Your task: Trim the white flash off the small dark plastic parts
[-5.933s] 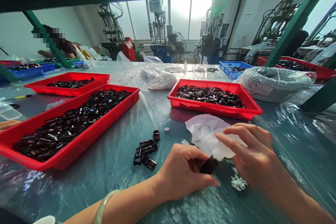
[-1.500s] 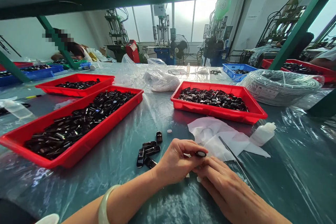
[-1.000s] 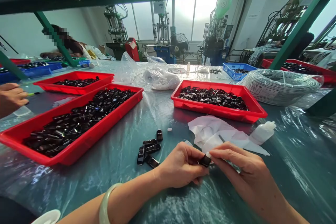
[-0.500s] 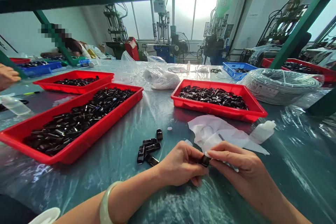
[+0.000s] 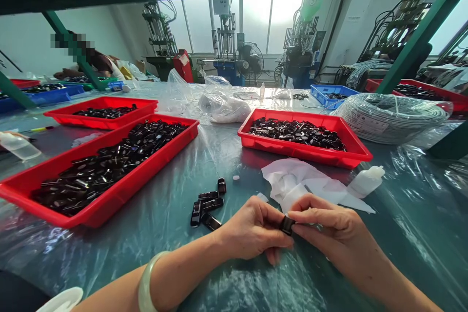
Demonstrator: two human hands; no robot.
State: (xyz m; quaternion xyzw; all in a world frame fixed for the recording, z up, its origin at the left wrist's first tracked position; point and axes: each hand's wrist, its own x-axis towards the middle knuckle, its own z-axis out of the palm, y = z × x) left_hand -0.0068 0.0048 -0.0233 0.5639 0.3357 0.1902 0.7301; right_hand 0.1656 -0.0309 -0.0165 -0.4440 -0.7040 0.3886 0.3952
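piece point(image 5: 287, 224) glossy, black; left fingers point(image 5: 275, 238) pinched around it, right fingers point(image 5: 310, 216) gripping end.

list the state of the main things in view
Left hand, closed on a glossy black piece
Right hand, fingertips at the piece's end
Five loose black pieces, lying clustered
Centre red tray, holding many black pieces
White bottle, appears tilted
White sheet, crumpled
Cable coil, plastic-wrapped
Bangle, worn

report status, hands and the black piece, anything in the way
Left hand pinching black piece. Right hand touching its end. White sheet and white bottle lying beyond the hands, nothing seen blocking the piece.
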